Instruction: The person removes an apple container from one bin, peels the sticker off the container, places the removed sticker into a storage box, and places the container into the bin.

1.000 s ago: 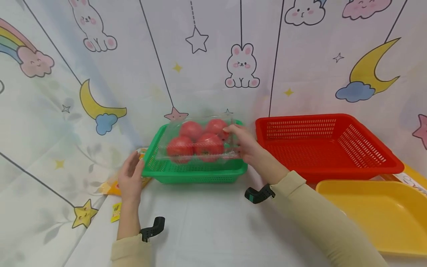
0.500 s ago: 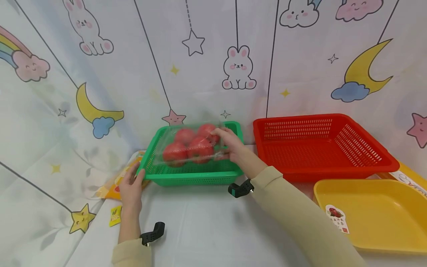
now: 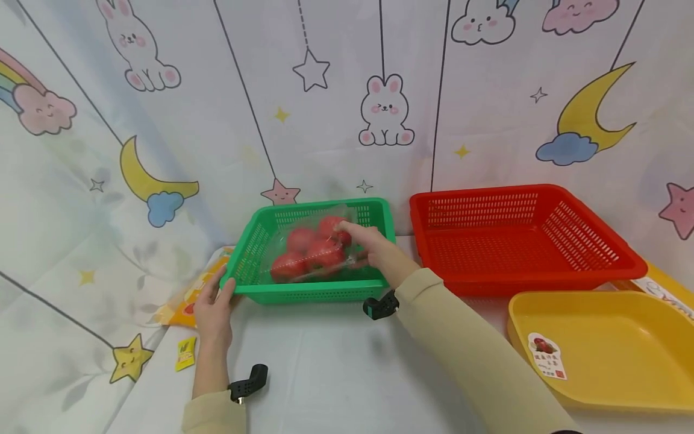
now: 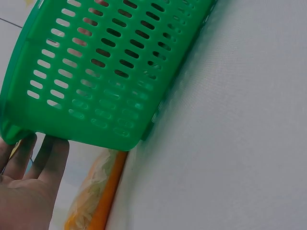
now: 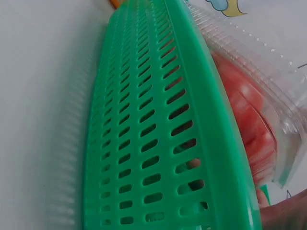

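Note:
My right hand [image 3: 376, 247] grips the right end of a clear plastic box [image 5: 288, 122] with several round red fruits [image 3: 323, 253] inside. The box sits down within the green basket [image 3: 320, 293], tilted a little, its fruits showing through the lid. In the right wrist view the box's edge and a red fruit [image 5: 244, 110] show past the basket's rim, and only a bit of the hand shows. My left hand [image 3: 213, 313] holds the basket's front left corner. In the left wrist view its fingers [image 4: 55, 160] reach up under the rim.
A red basket [image 3: 520, 283] stands on the right, with a yellow tray [image 3: 612, 361] bearing a fruit sticker in front of it. An orange bag [image 3: 184, 307] lies behind the left hand, and a small yellow packet [image 3: 186, 354] is nearer. A patterned cloth backdrop rises behind.
My right hand has moved the clear box of fruits left and down, from above the green basket into it. My left hand has come onto the basket's left corner.

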### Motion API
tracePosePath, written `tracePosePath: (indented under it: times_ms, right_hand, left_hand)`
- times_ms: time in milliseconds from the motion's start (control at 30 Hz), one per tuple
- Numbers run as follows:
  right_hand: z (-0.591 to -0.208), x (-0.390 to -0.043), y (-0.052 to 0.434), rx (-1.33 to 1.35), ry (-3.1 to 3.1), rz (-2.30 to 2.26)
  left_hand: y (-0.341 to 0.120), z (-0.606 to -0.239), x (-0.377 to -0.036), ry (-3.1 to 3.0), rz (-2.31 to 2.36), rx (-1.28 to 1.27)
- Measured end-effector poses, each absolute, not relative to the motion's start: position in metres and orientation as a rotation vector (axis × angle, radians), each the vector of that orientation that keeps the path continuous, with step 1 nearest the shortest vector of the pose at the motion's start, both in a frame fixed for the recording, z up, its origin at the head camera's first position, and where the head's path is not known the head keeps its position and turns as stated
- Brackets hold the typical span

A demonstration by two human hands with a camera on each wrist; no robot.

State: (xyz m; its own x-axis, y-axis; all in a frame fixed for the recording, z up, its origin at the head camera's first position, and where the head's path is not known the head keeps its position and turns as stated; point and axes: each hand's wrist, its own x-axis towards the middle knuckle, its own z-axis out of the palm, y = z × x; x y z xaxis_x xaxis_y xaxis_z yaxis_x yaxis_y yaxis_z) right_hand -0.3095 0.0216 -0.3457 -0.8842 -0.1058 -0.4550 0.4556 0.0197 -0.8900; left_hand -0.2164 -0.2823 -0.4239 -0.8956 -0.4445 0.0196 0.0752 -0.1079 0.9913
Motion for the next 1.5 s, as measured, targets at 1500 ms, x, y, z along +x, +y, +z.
tracePosePath:
  times_ms: [1500]
  right_hand:
    - [-0.301, -0.269, 0.080, -0.115, 2.061, -1.802]
  left_hand:
    - [-0.297, -0.420, -0.217, -2.057, -1.888, 0.419]
